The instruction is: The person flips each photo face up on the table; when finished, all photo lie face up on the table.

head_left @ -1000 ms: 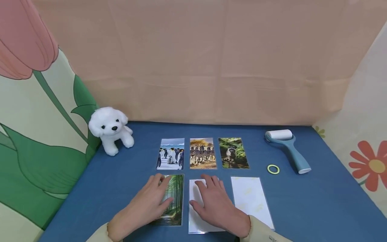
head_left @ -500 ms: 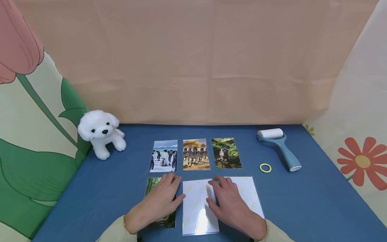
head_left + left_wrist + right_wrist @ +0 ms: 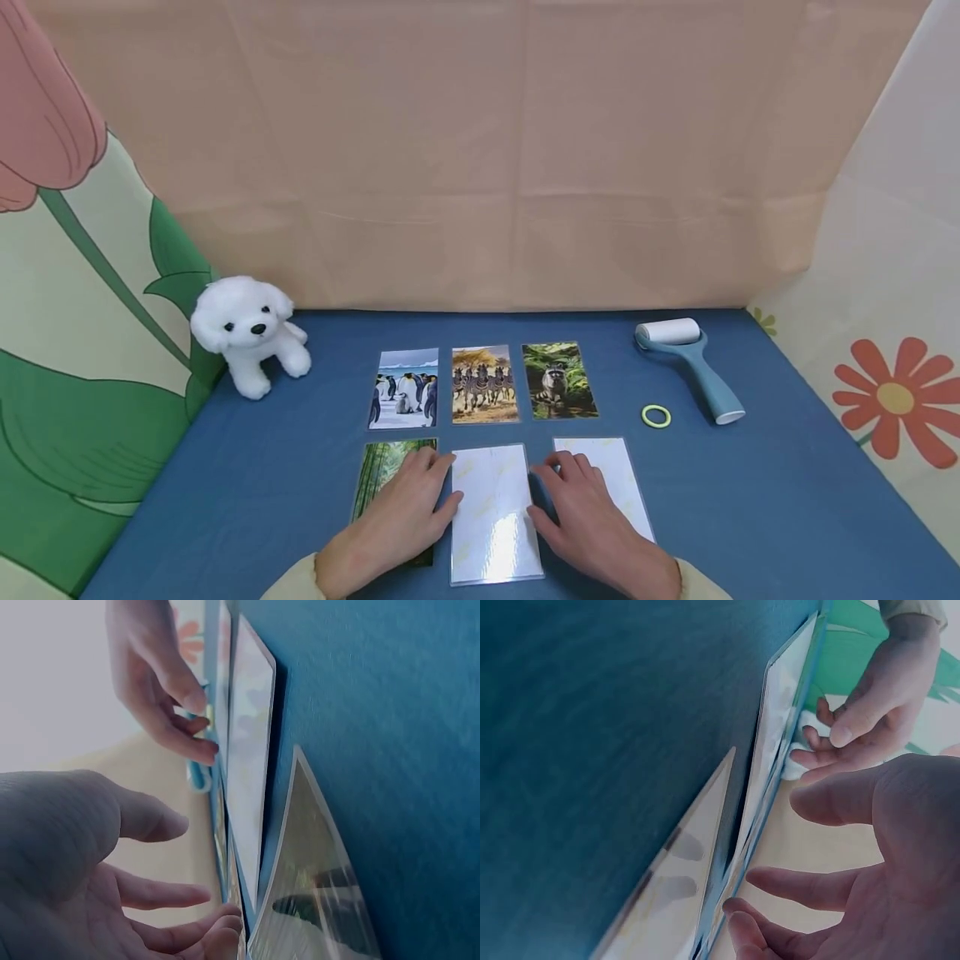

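Note:
A white-backed card [image 3: 491, 500] lies face down between my two hands, a glare spot on its glossy surface. My left hand [image 3: 401, 517] is over a bamboo-forest picture card [image 3: 378, 462] and hides much of it; thumb and index finger are by the white card's left edge. On the other side, my right hand [image 3: 588, 517] hovers with loose fingers by that card's right edge, partly covering a second white-backed card [image 3: 618, 479]. Both wrist views show relaxed, spread fingers holding nothing. Whether any fingertip touches the middle card is unclear.
Behind lie picture cards of penguins [image 3: 405, 392], zebras [image 3: 483, 385] and a raccoon [image 3: 558, 381]. A white plush dog [image 3: 247, 333] sits at back left. To the right are a yellow-green ring [image 3: 656, 417] and a blue-handled lint roller [image 3: 697, 367].
My right hand has slid right, off the middle white card to its right edge. The left hand has shifted right to that card's left edge. The view has turned slightly right.

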Tool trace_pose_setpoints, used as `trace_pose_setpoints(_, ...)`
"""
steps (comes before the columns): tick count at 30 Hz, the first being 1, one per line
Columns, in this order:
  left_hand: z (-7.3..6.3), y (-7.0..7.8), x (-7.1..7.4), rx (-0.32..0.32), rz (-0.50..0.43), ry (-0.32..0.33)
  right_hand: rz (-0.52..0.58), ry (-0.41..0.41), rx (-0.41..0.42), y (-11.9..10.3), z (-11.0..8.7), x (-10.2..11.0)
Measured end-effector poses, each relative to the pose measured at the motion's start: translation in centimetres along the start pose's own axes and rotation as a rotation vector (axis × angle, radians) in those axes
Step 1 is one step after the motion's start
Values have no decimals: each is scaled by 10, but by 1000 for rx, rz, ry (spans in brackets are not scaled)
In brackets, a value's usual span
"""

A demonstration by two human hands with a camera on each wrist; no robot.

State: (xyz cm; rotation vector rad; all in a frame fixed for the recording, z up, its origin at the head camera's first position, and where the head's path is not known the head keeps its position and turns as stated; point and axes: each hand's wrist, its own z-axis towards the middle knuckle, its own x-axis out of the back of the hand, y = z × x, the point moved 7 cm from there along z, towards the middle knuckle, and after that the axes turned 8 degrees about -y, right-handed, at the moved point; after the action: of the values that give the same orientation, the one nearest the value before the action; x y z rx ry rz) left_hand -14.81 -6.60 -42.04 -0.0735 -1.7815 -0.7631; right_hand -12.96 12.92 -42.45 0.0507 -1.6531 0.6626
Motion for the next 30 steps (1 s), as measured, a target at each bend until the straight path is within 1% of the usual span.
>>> trace_pose_setpoints(4, -2, 0, -2, 33, -81, -4, 16, -14, 16, 1, -2, -1)
trace_pose_setpoints(7, -3, 2, -3, 41, -136, -13, 25, -24, 21, 1, -3, -2)
trace_pose_setpoints(11, -4, 4, -5, 45, -183, -28, 27, -43, 26, 0, -2, -3)
trace_pose_setpoints(16, -5, 5, -10, 68, -230, -70, 23, -67, 22, 0, -2, -5)
trace_pose_setpoints(20, -6, 5, -13, 85, -246, -92, 24, -80, 19, 0, -2, -8)
trace_pose_setpoints(30, -7, 7, -17, 115, -266, -91, 21, -105, 20, 2, -2, -11)
